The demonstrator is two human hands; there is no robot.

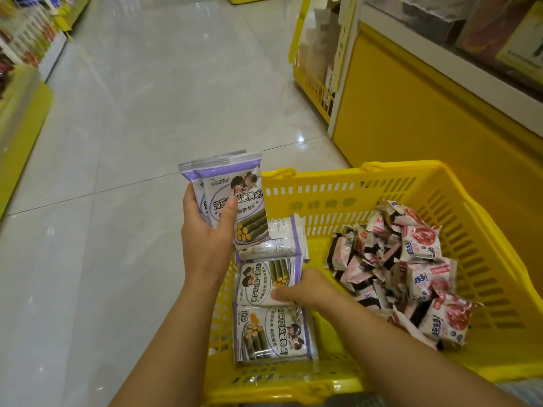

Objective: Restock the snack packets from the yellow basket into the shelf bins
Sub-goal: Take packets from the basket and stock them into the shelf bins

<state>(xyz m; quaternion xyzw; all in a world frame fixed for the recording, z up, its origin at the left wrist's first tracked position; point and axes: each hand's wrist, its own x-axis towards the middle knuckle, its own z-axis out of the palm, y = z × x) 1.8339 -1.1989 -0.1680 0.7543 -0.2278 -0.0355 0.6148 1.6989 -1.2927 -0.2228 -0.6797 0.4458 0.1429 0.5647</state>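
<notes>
A yellow basket stands on the floor at the lower right. My left hand holds a small stack of purple-and-white seaweed roll packets upright above the basket's left rim. My right hand reaches down into the basket, fingers closed on the edge of another purple-and-white packet lying in a row of like packets. A heap of small pink-and-white snack packets fills the basket's right side.
A yellow shelf unit with a white-edged top rises at the right, bins above it blurred. A second yellow basket stands beyond it. Yellow shelving lines the left side. Grey tiled floor stretches ahead.
</notes>
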